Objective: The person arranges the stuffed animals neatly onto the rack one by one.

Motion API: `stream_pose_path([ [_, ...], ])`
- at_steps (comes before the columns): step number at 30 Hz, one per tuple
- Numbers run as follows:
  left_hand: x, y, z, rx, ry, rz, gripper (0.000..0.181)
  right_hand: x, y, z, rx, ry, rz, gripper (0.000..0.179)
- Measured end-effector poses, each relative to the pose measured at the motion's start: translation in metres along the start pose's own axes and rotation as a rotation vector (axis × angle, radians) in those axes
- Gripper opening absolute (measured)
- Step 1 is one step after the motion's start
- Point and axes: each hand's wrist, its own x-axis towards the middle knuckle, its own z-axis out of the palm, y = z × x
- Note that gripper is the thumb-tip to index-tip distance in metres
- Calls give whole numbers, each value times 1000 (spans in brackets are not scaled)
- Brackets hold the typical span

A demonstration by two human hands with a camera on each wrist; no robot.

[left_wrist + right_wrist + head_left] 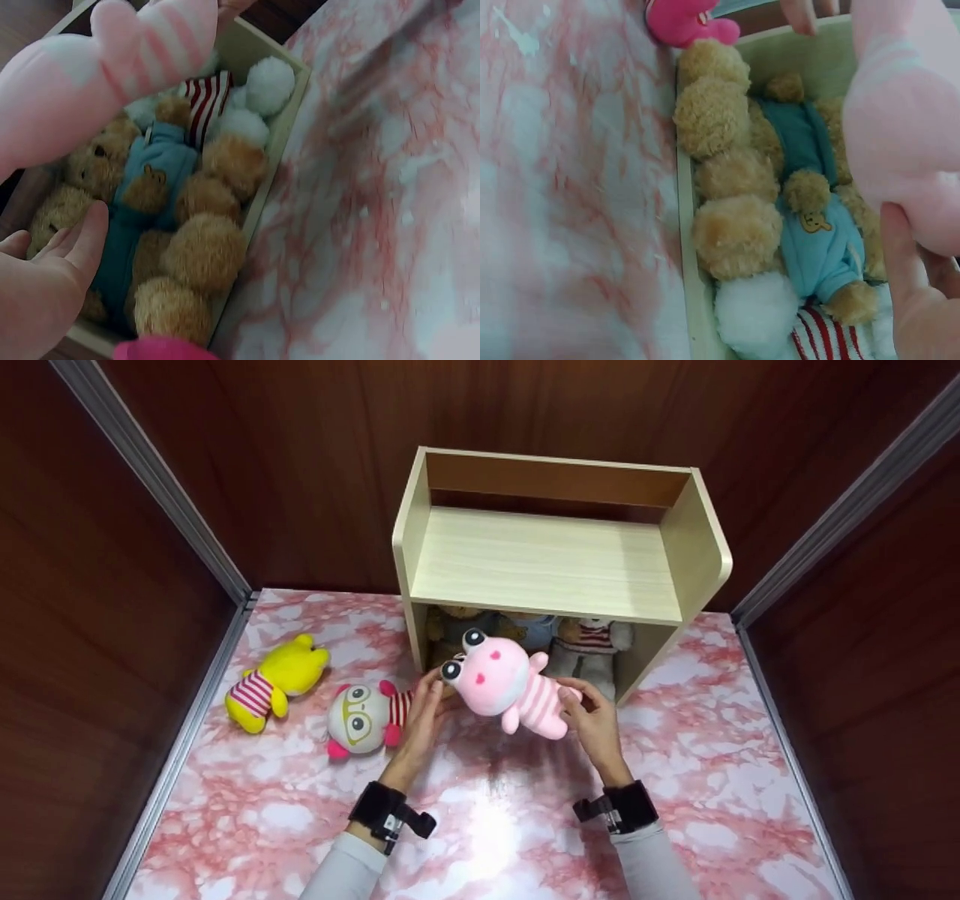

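A pink frog plush with striped belly and bulging eyes is held up in front of the shelf's lower compartment. My right hand pinches it by the legs; in the right wrist view a finger presses against its underside. Beside the frog's head is my left hand, its fingers extended; in the left wrist view this hand lies below the plush with a gap between. Behind the frog, several teddy bears sit side by side in the lower compartment, partly hidden by it.
The wooden shelf stands against the back wall. At the left, a yellow plush and a grey plush with glasses and pink ears lie on the marbled surface. Dark panels with metal edges enclose the space.
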Motion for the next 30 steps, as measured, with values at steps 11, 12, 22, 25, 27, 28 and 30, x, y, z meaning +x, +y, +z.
stream_pose_path([
  [11, 4, -7, 32, 86, 3, 62, 97, -13, 28, 11, 87, 67, 4, 25],
  [12, 5, -6, 35, 72, 19, 65, 93, -14, 29, 10, 83, 64, 13, 24],
  [22, 15, -1, 47, 17, 87, 90, 54, -16, 36, 2, -99, -23, 29, 23],
  [25, 16, 1, 48, 34, 59, 110, 60, -16, 32, 0, -67, -44, 31, 25],
  [27, 17, 1, 48, 63, 46, 122, 70, -16, 29, -1, -55, -70, 20, 28],
  [28, 17, 2, 48, 79, 36, 126, 76, -16, 27, -1, -60, -84, 7, 29],
  [30, 18, 3, 49, 101, 11, 125, 84, -17, 23, -1, -58, -114, -8, 32],
])
